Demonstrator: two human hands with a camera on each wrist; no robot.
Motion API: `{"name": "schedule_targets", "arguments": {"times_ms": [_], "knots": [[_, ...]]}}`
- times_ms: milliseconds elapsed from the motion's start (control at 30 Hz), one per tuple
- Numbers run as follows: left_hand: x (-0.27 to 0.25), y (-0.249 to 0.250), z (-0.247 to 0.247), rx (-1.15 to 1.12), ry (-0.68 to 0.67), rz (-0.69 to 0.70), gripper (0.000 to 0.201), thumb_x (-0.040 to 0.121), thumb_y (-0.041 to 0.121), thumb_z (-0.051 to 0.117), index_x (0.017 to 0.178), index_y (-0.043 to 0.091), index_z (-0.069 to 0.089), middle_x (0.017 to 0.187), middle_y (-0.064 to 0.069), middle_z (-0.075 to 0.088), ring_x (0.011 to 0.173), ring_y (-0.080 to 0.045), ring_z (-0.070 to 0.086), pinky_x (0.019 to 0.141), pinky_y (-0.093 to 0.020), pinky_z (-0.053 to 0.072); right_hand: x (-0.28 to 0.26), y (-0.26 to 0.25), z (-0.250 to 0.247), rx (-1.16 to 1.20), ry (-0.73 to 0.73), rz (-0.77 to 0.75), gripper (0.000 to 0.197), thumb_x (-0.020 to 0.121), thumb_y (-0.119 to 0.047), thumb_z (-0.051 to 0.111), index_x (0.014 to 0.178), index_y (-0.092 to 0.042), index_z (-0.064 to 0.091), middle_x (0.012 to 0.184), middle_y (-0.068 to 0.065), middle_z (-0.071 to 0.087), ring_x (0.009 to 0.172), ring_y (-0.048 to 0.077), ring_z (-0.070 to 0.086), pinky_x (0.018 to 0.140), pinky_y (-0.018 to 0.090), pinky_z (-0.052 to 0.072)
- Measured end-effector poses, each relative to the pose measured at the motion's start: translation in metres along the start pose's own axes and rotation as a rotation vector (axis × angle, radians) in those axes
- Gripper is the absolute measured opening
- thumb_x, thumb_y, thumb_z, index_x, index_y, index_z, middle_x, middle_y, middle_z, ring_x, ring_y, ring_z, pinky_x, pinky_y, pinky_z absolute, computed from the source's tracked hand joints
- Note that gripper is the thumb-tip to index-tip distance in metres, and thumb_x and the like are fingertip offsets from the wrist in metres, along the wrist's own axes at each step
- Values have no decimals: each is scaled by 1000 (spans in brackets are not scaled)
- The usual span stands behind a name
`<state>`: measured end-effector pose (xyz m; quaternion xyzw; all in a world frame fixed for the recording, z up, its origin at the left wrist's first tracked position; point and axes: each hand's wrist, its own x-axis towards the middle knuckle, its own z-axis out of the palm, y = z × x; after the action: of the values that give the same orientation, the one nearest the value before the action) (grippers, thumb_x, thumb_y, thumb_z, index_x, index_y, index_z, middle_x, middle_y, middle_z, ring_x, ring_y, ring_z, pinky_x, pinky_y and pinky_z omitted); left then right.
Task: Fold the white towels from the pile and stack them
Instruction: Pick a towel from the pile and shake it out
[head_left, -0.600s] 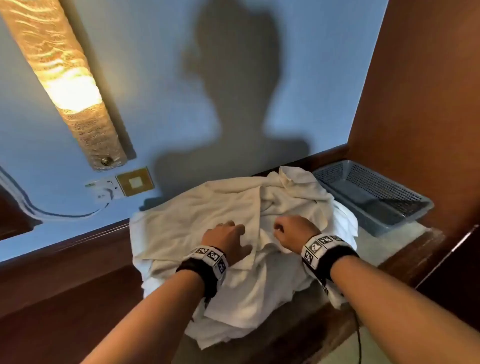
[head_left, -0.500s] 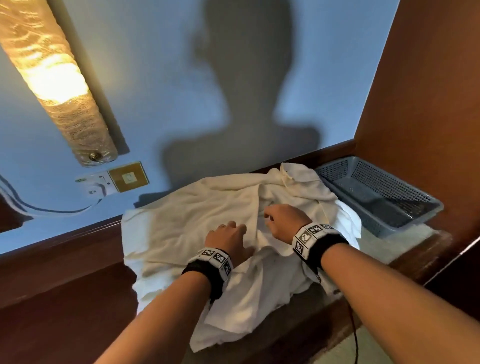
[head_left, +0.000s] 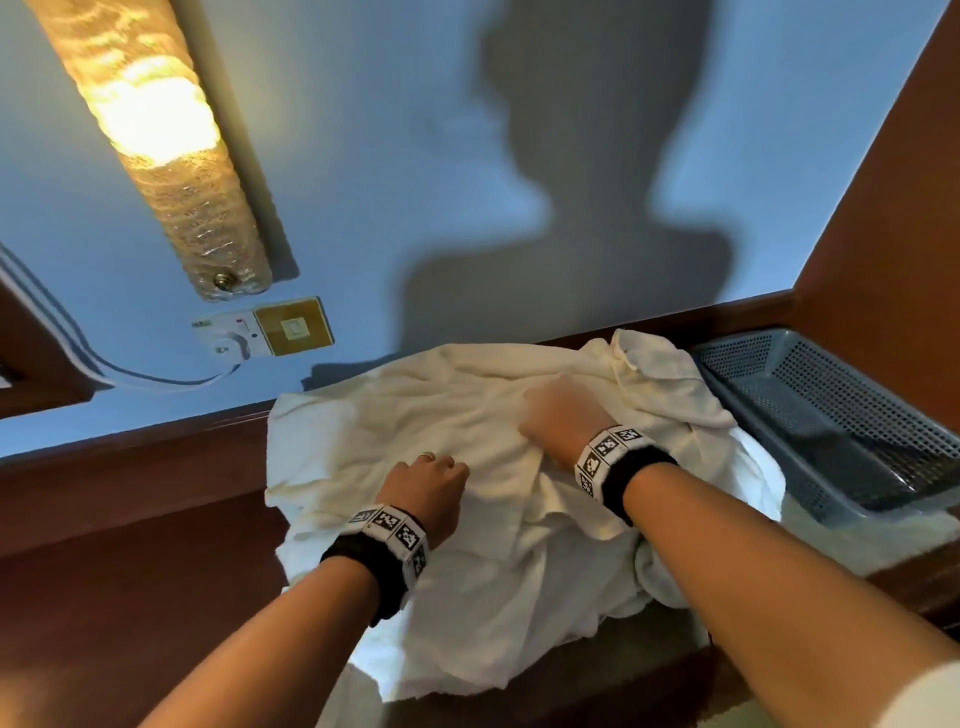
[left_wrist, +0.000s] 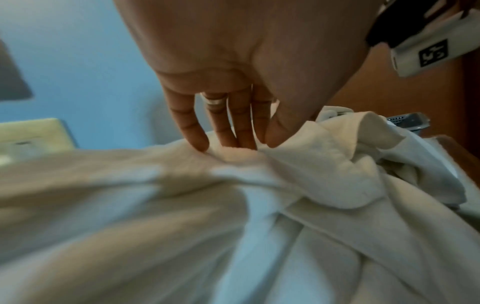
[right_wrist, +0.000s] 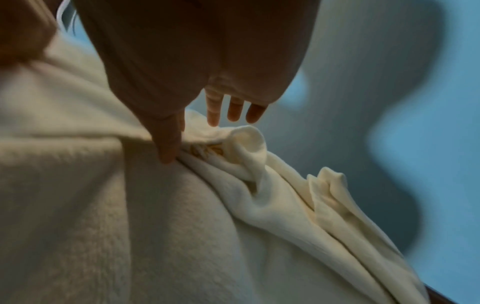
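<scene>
A rumpled pile of white towels (head_left: 415, 415) lies on a wooden-edged counter against the blue wall. My left hand (head_left: 434, 480) sits on the near middle of the top towel, knuckles up. In the left wrist view its fingers (left_wrist: 197, 135) and thumb dig down into the cloth (left_wrist: 182, 205) and pinch a small fold. My right hand (head_left: 558, 415), blurred, is further back on the pile. In the right wrist view the right hand (right_wrist: 197, 135) is spread, the thumb touching a crease of the towel (right_wrist: 155, 226) and the other fingers just above a curled-up edge.
A grey-blue perforated basket (head_left: 841, 426) stands right of the pile, against a brown wooden panel (head_left: 883, 208). A lit wall lamp (head_left: 156, 130) and a switch plate (head_left: 293, 326) are on the wall at left. Towel edges hang over the counter's front rim (head_left: 909, 577).
My right hand has let go of the fold it gripped near the middle and moved away from me across the pile, fingers now spread. The left hand has stayed put on the towel.
</scene>
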<state>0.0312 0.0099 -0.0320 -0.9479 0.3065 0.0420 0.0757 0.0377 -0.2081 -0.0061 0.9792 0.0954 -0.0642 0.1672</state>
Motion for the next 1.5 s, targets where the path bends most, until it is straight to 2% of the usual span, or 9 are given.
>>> {"name": "schedule_targets", "arguments": {"times_ms": [100, 300, 533, 667, 833, 1033, 1200, 1333, 1500], "knots": [[-23, -19, 2, -75, 8, -13, 24, 96, 29, 47, 116, 17, 56, 121, -7, 58, 116, -32, 55, 86, -41, 48, 4, -13, -14, -25, 16, -12, 24, 91, -23, 56, 113, -29, 65, 130, -2, 54, 128, 29, 39, 107, 48, 30], [-60, -38, -20, -491, 164, -189, 92, 75, 85, 52, 145, 28, 36, 140, -3, 55, 122, -28, 57, 97, -42, 49, -5, -69, -97, 543, 272, -67, 21, 95, -17, 52, 115, -18, 60, 105, 12, 70, 100, 33, 63, 92, 36, 42], [-133, -126, -73, -783, 579, -243, 19, 94, 21, 56, 106, 13, 68, 104, -16, 71, 99, -38, 62, 71, -35, 39, -45, -163, -195, 461, 424, -216, 23, 90, -30, 67, 107, -17, 59, 103, 7, 64, 92, 31, 61, 71, 33, 40], [-206, -188, -116, -731, 582, -43, 8, 93, 22, 59, 88, 23, 65, 76, 5, 62, 75, -17, 55, 63, -29, 29, -66, -179, -221, 287, 459, -93, 16, 94, -20, 60, 108, -12, 61, 109, 10, 55, 94, 35, 61, 70, 35, 40], [-281, -240, -159, -654, 553, 51, 36, 100, 16, 58, 70, 37, 55, 52, 18, 56, 49, 4, 49, 53, -27, 31, -87, -190, -228, 409, 544, 99, 12, 90, -15, 62, 96, -18, 72, 92, 4, 52, 86, 34, 61, 73, 36, 46], [-349, -320, -164, -720, 633, -156, 27, 102, 15, 55, 77, 17, 64, 56, 7, 57, 53, -17, 49, 57, -32, 35, -110, -181, -218, 554, 478, 404, 24, 89, -8, 56, 102, -17, 74, 102, 14, 71, 101, 34, 64, 84, 34, 49], [-379, -350, -139, -791, 643, -258, 41, 98, 32, 60, 84, -7, 63, 75, -28, 64, 64, -27, 57, 61, -34, 40, -112, -217, -261, 767, 692, 301, 19, 89, -10, 56, 100, -14, 72, 100, 16, 72, 97, 32, 65, 84, 35, 49], [-366, -325, -124, -820, 588, -303, 35, 78, 39, 64, 104, 16, 69, 93, -6, 68, 90, -29, 63, 76, -36, 45, -108, -262, -302, 691, 743, 68, 27, 92, -8, 56, 111, -18, 72, 108, 14, 72, 102, 33, 65, 92, 40, 51], [-330, -236, -101, -961, 461, -23, 52, 74, 55, 81, 118, 40, 57, 107, 11, 65, 94, -9, 62, 84, -31, 50, -114, -327, -329, 467, 607, -165, 14, 90, -18, 59, 96, -20, 72, 93, 10, 72, 88, 32, 65, 77, 40, 52]]}}
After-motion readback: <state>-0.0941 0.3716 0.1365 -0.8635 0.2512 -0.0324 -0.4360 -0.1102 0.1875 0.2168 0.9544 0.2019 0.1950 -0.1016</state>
